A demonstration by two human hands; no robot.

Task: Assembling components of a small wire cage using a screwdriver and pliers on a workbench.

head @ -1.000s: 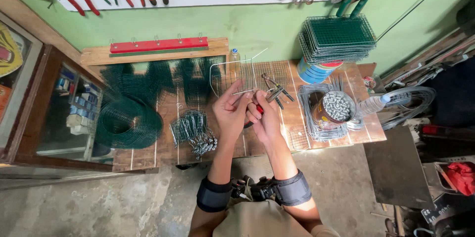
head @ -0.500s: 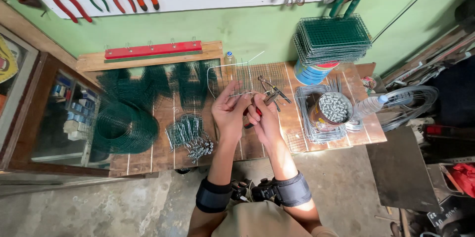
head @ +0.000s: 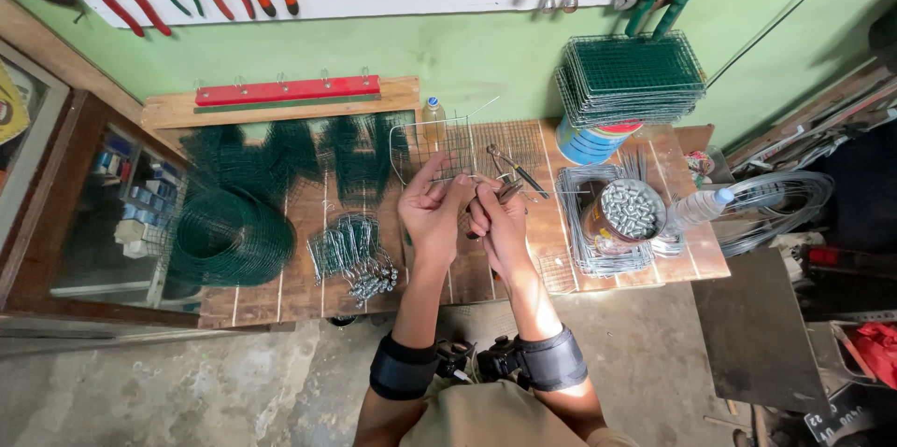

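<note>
My left hand (head: pixel 432 213) and my right hand (head: pixel 498 223) meet over the middle of the wooden workbench (head: pixel 299 288). Both pinch a bent silver wire piece (head: pixel 447 178) that joins a small silver wire mesh frame (head: pixel 432 143) standing in front of them. The right hand also grips what looks like dark pliers (head: pixel 509 191); their jaws are mostly hidden by the fingers. Another pair of pliers (head: pixel 514 170) lies on the bench just beyond the hands. Black bands wrap both forearms.
A green mesh roll (head: pixel 224 241) and green mesh pieces lie at left. A heap of silver wire hooks (head: pixel 355 255) sits left of my hands. At right: a tin of silver clips (head: pixel 628 212), a plastic bottle (head: pixel 705 207), stacked green mesh panels (head: pixel 631 78). Hand tools hang on the wall.
My hands stay together at the wire frame; the fingers have shifted slightly along the wire. The view has moved a little.
</note>
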